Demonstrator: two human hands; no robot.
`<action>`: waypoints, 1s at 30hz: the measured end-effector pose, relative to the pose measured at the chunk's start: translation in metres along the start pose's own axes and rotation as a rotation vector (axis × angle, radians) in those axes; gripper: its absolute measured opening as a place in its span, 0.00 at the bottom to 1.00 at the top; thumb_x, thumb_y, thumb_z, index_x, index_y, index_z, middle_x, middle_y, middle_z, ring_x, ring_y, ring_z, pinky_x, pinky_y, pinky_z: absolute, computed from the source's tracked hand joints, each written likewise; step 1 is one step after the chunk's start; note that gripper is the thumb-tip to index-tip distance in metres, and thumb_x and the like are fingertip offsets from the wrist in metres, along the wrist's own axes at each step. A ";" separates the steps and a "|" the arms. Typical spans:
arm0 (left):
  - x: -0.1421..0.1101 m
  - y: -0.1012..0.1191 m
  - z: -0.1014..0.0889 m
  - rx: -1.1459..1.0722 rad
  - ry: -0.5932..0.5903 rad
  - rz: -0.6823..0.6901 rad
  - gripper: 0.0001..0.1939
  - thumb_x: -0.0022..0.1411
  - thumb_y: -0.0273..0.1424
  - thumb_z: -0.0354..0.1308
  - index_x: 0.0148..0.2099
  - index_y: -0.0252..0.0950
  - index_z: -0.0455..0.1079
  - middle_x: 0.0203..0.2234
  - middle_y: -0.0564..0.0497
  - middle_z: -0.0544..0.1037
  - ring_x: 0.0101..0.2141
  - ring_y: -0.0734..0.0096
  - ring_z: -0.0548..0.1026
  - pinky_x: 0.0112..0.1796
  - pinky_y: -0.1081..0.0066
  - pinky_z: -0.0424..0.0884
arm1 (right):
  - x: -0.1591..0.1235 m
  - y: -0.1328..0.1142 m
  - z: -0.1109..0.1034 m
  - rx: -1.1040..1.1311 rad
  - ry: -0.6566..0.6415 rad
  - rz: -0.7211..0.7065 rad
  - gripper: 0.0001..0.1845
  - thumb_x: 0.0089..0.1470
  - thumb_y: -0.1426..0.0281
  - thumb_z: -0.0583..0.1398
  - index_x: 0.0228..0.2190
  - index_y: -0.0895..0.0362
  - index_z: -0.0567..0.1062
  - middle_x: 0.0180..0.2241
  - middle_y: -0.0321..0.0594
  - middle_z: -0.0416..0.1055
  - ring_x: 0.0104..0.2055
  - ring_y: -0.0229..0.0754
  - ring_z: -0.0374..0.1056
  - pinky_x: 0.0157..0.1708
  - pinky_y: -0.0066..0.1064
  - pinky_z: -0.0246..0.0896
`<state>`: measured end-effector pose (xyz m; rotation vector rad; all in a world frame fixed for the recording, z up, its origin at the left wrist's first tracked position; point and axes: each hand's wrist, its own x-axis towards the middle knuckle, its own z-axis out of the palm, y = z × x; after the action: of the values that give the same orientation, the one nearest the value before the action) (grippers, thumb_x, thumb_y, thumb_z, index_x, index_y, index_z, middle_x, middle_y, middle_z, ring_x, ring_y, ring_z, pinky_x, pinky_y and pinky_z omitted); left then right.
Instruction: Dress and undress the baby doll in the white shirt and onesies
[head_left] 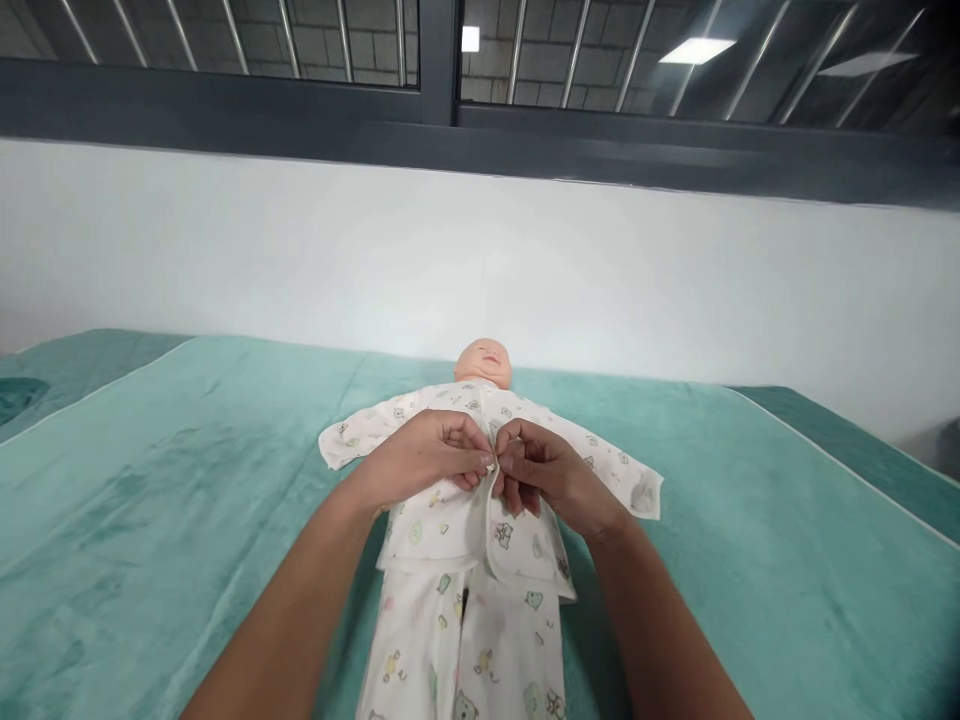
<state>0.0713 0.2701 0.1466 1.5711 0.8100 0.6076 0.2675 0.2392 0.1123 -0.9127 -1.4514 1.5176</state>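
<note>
from where i stood, the doll [481,364] lay face up on the green cloth [187,500], its head near the white wall [300,250] and its legs toward the person. its long axis ran almost straight away from them, and the two sleeves [624,478] of its printed jacket [435,540] stretched out to either side, crossing that line. the printed trousers [514,650] continued the same line toward the person. both hands were closed to a pinch over the chest, the fingertips nearly meeting. the left hand [439,455] gripped the front edge of the jacket between thumb and fingers; the right hand [546,470] pinched the edge just beside it, its other fingers curled beneath. what small piece sat between the fingertips, i couldn't tell. below them, the jacket's front edge curved loosely over the trousers.
</note>
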 end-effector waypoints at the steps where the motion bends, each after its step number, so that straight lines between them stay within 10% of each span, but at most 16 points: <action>1: 0.000 0.000 0.000 0.006 -0.006 0.000 0.07 0.56 0.35 0.61 0.33 0.35 0.72 0.28 0.50 0.78 0.30 0.72 0.76 0.34 0.72 0.74 | 0.000 0.001 0.000 -0.005 0.005 -0.008 0.15 0.53 0.59 0.63 0.33 0.56 0.66 0.24 0.37 0.74 0.19 0.35 0.68 0.15 0.21 0.50; 18: -0.004 0.004 0.004 0.119 0.038 -0.039 0.11 0.55 0.37 0.60 0.27 0.36 0.65 0.26 0.52 0.74 0.29 0.68 0.76 0.28 0.72 0.75 | -0.004 -0.009 0.013 -0.206 0.059 0.004 0.17 0.45 0.64 0.68 0.30 0.54 0.65 0.22 0.27 0.58 0.22 0.30 0.51 0.19 0.24 0.47; 30: -0.005 0.000 0.004 0.174 0.042 -0.051 0.01 0.54 0.28 0.54 0.30 0.38 0.67 0.25 0.55 0.72 0.28 0.70 0.77 0.28 0.73 0.74 | -0.003 -0.008 0.005 -0.127 0.028 -0.027 0.12 0.51 0.65 0.64 0.30 0.55 0.66 0.19 0.28 0.61 0.18 0.31 0.58 0.16 0.23 0.49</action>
<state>0.0718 0.2637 0.1465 1.6944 0.9529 0.5458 0.2647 0.2346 0.1205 -0.9813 -1.5477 1.4009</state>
